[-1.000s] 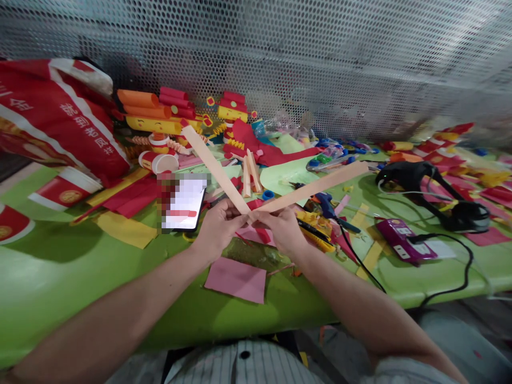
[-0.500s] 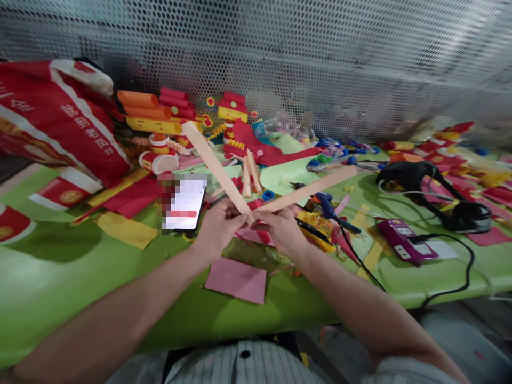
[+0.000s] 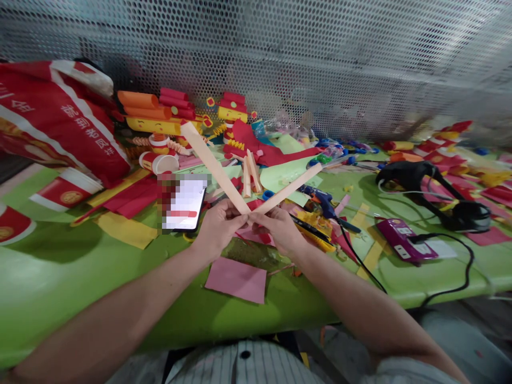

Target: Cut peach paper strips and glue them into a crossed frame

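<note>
Two pale peach paper strips meet in a V at my fingertips. The left strip (image 3: 215, 166) leans up and to the left, while the right strip (image 3: 293, 186) runs up and to the right. My left hand (image 3: 216, 226) pinches the V's lower end between thumb and fingers. Against it, my right hand (image 3: 281, 229) is closed on the foot of the right strip. The fingers hide how the two ends join. Below the hands a pink paper piece (image 3: 237, 280) lies on the green table (image 3: 160, 304).
A phone (image 3: 186, 205) lies left of my hands. To the right are a blue glue gun (image 3: 325, 204), a purple power strip (image 3: 406, 240) and a black headset (image 3: 434, 194). Paper cups (image 3: 66, 189), a red bag (image 3: 72, 120) and paper figures (image 3: 232, 109) stand behind.
The right strip's far end has shifted left and it now looks shorter and steeper. The left strip and both hands have hardly moved.
</note>
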`<state>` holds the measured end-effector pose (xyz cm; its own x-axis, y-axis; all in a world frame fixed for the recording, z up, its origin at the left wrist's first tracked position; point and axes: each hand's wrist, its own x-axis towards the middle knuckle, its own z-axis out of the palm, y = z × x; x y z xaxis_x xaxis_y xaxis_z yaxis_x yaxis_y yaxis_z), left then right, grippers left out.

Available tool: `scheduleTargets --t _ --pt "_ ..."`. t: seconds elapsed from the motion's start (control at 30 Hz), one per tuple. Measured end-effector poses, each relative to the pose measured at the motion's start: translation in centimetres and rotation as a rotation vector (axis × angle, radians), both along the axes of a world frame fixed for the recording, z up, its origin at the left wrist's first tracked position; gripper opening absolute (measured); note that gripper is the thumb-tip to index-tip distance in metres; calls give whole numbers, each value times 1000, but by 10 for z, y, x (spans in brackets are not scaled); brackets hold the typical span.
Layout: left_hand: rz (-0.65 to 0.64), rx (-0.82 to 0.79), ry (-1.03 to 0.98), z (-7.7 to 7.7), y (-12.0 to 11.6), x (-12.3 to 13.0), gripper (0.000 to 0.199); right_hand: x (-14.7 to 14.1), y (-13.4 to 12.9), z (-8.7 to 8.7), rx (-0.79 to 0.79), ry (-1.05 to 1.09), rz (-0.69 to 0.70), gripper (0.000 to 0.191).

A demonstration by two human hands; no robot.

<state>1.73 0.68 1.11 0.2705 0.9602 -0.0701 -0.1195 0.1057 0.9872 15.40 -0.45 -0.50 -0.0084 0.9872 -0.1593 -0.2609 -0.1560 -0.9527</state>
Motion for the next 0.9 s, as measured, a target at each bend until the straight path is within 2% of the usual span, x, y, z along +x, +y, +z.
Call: scheduleTargets --t 0.2,0.33,0.57,0.7,0.9 --pt "-75 -59 -111 -4 3 -5 12 1 0 1 -26 10 -25 13" --pt "-105 -161 -203 -5 7 -8 23 2 2 -2 -33 21 -19 14" --pt "-22 -184 28 -2 4 -5 24 -1 1 -5 -2 33 -7 17" --pt "-158 -238 79 -3 5 -5 28 -1 -1 -2 38 46 -6 19" --pt "-224 -247 75 -3 8 -7 28 1 -3 0 -70 48 43 22"
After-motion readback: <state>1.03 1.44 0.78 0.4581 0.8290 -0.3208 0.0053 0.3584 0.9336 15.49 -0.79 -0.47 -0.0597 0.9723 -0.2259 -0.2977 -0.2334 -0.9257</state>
